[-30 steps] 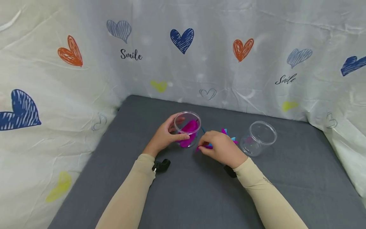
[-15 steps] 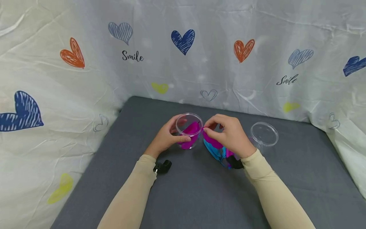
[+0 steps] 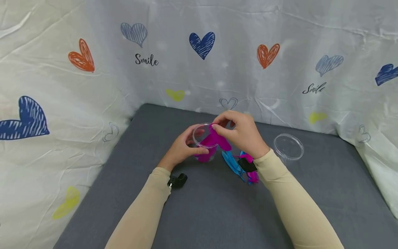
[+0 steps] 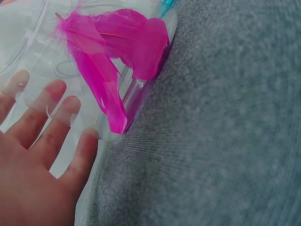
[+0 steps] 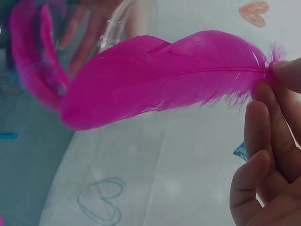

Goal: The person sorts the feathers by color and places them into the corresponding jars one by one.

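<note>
My left hand (image 3: 183, 148) grips a clear plastic cup (image 3: 199, 136), thumb across its near side and fingers round the far side. Magenta feathers (image 4: 91, 56) lie inside, seen through the wall in the left wrist view. Above the cup's right rim, my right hand (image 3: 240, 129) pinches another magenta feather (image 5: 155, 80) by its quill end between thumb and fingertips. In the head view that feather hangs across the rim, its broad end pointing down and right. Beneath the right wrist lie several blue feathers (image 3: 230, 163) and some magenta ones (image 3: 254, 177), partly hidden by the arm.
A second clear plastic cup (image 3: 289, 147) stands to the right, partly behind the right forearm. The grey tabletop (image 3: 199, 211) meets a white curtain (image 3: 174, 20) with printed hearts at the back and left. A black wrist camera (image 3: 178, 181) sits under the left wrist.
My right hand has picked up a magenta feather from the tabletop pile and moved it up and left to the cup's rim. My left hand keeps holding the cup in place.
</note>
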The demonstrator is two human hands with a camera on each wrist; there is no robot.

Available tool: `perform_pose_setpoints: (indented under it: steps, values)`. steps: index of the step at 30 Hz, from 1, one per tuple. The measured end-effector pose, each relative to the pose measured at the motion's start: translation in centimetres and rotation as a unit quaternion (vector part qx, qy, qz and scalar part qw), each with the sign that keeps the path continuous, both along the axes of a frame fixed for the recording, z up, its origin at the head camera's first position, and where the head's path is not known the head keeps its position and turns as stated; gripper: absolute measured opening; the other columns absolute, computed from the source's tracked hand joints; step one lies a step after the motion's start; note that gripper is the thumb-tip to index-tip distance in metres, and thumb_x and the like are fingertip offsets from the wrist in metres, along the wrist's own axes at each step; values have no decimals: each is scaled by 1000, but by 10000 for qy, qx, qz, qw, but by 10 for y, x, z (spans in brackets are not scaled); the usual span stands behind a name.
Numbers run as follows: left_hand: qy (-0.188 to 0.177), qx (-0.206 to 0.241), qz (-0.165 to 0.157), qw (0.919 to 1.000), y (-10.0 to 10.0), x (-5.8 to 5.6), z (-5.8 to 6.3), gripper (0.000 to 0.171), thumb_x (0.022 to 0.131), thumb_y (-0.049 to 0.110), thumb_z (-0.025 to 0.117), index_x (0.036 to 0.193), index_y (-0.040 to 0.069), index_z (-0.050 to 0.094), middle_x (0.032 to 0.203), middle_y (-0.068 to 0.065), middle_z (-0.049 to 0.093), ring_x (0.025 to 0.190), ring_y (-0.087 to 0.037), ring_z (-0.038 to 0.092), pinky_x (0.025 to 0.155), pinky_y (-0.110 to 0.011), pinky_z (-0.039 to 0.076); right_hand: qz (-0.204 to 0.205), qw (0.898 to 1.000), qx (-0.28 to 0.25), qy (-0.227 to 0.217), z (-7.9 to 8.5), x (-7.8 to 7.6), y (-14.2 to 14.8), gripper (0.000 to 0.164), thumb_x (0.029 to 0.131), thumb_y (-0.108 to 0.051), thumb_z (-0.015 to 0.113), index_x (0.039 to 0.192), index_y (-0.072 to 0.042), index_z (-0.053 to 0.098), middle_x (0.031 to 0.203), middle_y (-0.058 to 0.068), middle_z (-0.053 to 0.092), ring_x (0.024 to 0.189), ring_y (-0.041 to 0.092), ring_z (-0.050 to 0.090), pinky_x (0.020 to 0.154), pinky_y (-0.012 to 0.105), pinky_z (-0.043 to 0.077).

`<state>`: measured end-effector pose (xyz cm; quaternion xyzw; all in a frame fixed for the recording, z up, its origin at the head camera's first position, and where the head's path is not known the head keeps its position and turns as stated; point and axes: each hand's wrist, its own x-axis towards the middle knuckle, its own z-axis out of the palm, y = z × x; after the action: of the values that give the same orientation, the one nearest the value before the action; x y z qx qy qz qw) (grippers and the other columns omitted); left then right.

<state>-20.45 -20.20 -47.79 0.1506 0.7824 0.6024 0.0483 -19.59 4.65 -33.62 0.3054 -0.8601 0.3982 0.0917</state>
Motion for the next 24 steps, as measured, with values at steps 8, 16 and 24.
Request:
perform_pose_setpoints:
  steps: [8,16,24]
  values:
    - [-68,7,-127,9999,0,-1,-2,89,83,45,94,158,40,47,156,11,58,146,-20,53,124,-59,44,54,9998,-188,84,9,-9,-18,9,99,-27,81,104,-20,82,96,-5,76,86,9,66,85,38,56]
    - [-161,48,-104,9998,0,-1,0,90,82,45,95,157,48,46,156,15,55,145,-20,53,123,-59,45,126,9990,-406,135,3,-17,-34,9,99,-26,81,105,-19,82,98,-5,78,88,9,67,83,37,58]
    - [-247,50,-161,9996,-1,-2,2,93,81,44,96,158,47,45,156,12,56,146,-22,54,124,-57,45,0,9987,-490,-140,-16,-19,-37,10,99,-27,81,105,-19,82,98,-5,78,87,9,67,82,35,58]
